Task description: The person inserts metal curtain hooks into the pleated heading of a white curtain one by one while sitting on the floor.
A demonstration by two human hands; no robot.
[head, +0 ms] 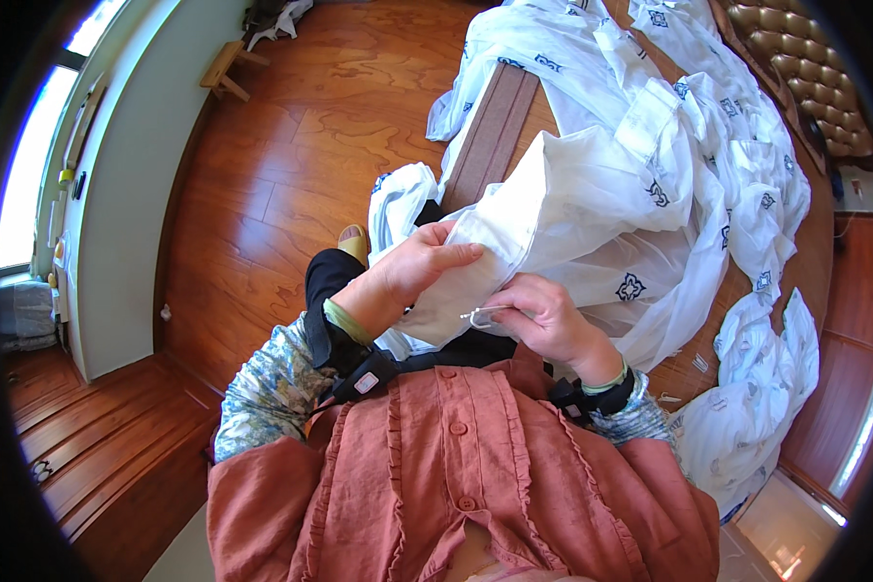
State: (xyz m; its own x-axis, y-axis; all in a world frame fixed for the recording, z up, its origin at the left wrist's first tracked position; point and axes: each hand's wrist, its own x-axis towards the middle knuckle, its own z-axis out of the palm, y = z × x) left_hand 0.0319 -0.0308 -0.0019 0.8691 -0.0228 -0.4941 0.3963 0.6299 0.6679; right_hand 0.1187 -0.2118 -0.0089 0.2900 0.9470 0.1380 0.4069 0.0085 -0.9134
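My left hand (428, 263) grips a stiff white heading band (505, 218) on a sheer white curtain, thumb on top. Just below the band's lower edge, my right hand (542, 313) pinches a small white curtain hook (482, 314) between thumb and fingers. The hook's tip points left and lies apart from the fingers of my left hand. From the band the sheer curtain (589, 211), printed with dark blue motifs, spreads over my lap and onto the brown surface ahead.
More bunched curtain (756, 407) lies on the right, with several loose white hooks (700, 362) near it. A brown padded strip (491, 138) edges the surface. Tufted brown upholstery (800, 65) stands at the far right. A wooden stool (231, 69) is on the wood floor (262, 167).
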